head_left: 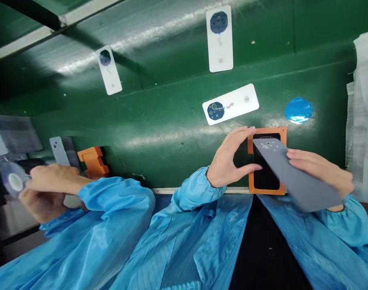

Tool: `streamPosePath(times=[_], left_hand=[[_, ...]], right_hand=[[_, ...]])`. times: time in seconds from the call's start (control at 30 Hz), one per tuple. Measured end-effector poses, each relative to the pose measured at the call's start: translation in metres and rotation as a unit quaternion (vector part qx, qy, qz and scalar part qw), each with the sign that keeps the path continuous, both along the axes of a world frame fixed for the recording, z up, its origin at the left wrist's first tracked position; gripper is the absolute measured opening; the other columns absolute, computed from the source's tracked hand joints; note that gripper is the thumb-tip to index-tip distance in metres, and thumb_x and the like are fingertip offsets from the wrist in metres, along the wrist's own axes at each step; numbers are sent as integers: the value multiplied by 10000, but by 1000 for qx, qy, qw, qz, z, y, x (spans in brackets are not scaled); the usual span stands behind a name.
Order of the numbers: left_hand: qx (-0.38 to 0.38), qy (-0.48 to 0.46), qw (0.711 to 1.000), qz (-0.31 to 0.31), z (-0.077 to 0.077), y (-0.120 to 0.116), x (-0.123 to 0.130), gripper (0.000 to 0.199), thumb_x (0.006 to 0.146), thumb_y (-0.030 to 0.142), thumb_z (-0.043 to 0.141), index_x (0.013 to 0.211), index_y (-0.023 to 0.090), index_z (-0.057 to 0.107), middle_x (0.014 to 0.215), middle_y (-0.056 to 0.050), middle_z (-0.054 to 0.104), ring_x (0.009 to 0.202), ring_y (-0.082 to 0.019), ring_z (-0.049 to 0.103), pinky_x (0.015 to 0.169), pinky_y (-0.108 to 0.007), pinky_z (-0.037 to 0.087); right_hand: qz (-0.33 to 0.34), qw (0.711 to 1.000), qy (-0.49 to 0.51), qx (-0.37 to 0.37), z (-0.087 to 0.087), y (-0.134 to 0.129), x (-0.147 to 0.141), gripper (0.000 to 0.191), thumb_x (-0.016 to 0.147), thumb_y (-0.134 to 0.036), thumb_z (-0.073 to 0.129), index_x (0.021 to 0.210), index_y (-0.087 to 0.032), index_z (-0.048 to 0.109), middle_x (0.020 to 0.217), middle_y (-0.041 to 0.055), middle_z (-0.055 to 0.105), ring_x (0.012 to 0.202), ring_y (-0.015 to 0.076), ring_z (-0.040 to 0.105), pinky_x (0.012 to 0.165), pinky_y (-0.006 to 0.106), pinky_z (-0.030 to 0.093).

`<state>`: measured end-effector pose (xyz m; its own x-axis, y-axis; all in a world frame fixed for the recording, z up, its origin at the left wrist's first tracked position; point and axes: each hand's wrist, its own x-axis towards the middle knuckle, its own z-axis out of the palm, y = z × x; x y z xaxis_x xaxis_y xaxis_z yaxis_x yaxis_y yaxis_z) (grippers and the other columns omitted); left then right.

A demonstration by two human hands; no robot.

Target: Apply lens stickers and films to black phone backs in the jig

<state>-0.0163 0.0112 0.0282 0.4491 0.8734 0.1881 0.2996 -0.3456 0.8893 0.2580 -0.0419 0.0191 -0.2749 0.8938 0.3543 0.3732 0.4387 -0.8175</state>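
My right hand (321, 167) grips a grey phone back panel (301, 177) with camera holes at its upper end. The panel is tilted over an orange frame (283, 161) at the bench's front edge, and its lower end is smeared by motion. A black recess (264, 173) shows inside the frame, partly hidden by the panel. My left hand (230, 157) spreads its thumb and fingers at the frame's left side, fingertips by its upper left corner, thumb over the recess. Beyond it lies a white phone-shaped sheet (240, 102) with a dark blue camera patch.
Two more white sheets (220, 48) (114, 78) lie farther back on the green bench (166, 112). A shiny blue disc (298, 110) is beyond the frame. White cloth (366, 112) borders the right. At left, a co-worker's hands (51, 185) are near another orange fixture (94, 161).
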Motion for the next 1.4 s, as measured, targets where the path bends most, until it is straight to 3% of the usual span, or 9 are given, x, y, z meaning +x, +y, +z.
streamPosePath(times=[0.1,0.2,0.53,0.87,1.0,1.1,1.2,1.3,1.4], left_hand=[[-62,-137,988,33,1,3,26,493,929,396,788,1330,180,600,1196,-115,761,1139,-228,745,1040,-409,615],[-53,-191,977,73,4,0,50,221,968,363,745,1029,158,689,930,-53,776,875,-155,766,828,-298,645],[156,-116,967,168,11,-8,75,91,999,271,687,959,193,713,949,-29,792,910,-148,763,859,-298,651],[247,-52,950,186,3,-6,77,176,1050,274,588,975,171,709,867,-38,729,859,-159,692,806,-312,573],[142,-43,979,141,0,-2,72,222,1053,350,601,977,182,724,868,-36,740,865,-154,705,829,-307,581],[47,-96,987,123,-2,-3,68,265,1020,410,650,952,165,724,847,-47,745,781,-156,697,751,-291,583],[-67,-129,982,117,-3,-1,63,327,968,482,703,916,159,724,806,-40,732,701,-149,660,669,-280,548],[-151,-159,972,83,1,21,49,378,890,520,779,923,153,695,819,-35,721,729,-146,659,685,-273,533],[-155,-165,973,33,13,77,26,460,812,455,859,1089,165,634,1036,-73,735,944,-178,704,838,-299,554]], right_hand=[[-55,967,219,-115,-13,12,-4,376,1059,-241,395,1321,-333,649,1121,64,769,1044,283,758,838,482,654],[-20,921,317,-225,-29,24,-7,454,1072,-300,235,1310,-315,621,1089,78,735,1004,272,723,827,482,622],[4,829,451,-331,-39,35,-12,332,969,-400,341,1069,-327,649,1006,84,653,962,290,631,954,551,547],[27,908,337,-247,-35,36,-18,401,1002,-377,257,1210,-337,598,1067,89,652,939,281,627,837,488,555],[-2,942,290,-170,-24,36,-26,341,1016,-283,354,1202,-342,634,1006,54,695,916,258,679,809,455,568],[-98,950,277,-108,-22,30,-35,120,897,-216,673,988,-285,711,842,7,714,777,222,695,748,408,593],[-167,949,250,-92,-22,30,-41,104,804,-200,821,858,-232,738,809,12,753,722,217,714,692,396,625],[-142,957,233,-99,-12,62,-39,130,810,-234,849,886,-218,744,884,32,791,801,242,756,753,418,652],[-94,965,206,-135,7,131,-29,239,884,-354,808,1019,-173,731,1113,124,799,983,280,773,802,399,647]])
